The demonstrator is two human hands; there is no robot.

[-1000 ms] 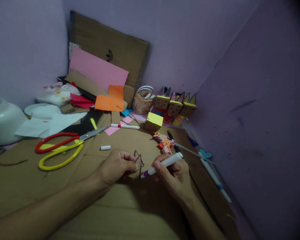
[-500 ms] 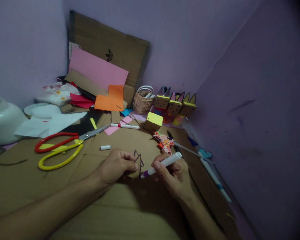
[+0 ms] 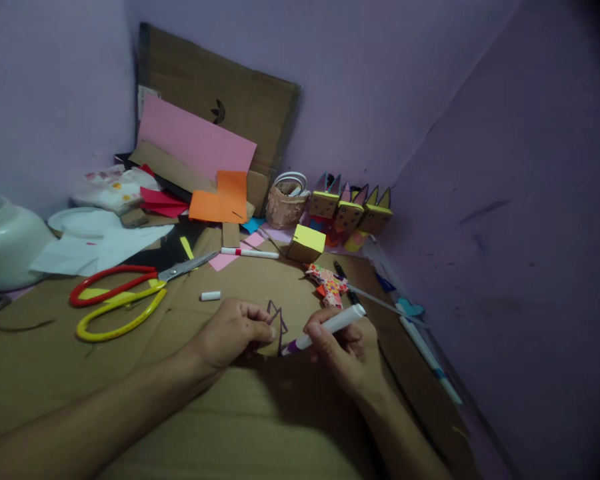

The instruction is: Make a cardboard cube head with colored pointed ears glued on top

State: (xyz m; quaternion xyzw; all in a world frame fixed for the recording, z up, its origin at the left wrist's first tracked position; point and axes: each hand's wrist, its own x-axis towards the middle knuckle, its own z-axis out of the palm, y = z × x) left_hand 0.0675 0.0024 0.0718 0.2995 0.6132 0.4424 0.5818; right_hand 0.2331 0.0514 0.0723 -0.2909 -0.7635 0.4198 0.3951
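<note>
Between thumb and fingers, my left hand (image 3: 237, 333) pinches a small cardboard cutout (image 3: 276, 335) with purple-lined edges and pointed tips. Its lower part is partly hidden by the fingers. My right hand (image 3: 347, 347) grips a white marker (image 3: 337, 323) with a purple tip end, and the tip meets the cutout's right edge. A white marker cap (image 3: 211, 296) lies on the cardboard sheet (image 3: 190, 413) beyond my left hand. Just past my right hand is a flower-patterned glue gun (image 3: 330, 283) with a clear stick in its back.
Large scissors (image 3: 125, 293) with red and yellow handles lie at left, blades parted. Farther back are a red-banded marker (image 3: 250, 253), a yellow-topped box (image 3: 307, 243), a small basket (image 3: 286, 203), orange paper (image 3: 225, 200) and several eared cardboard figures (image 3: 350, 212). A white jar (image 3: 10, 243) stands far left.
</note>
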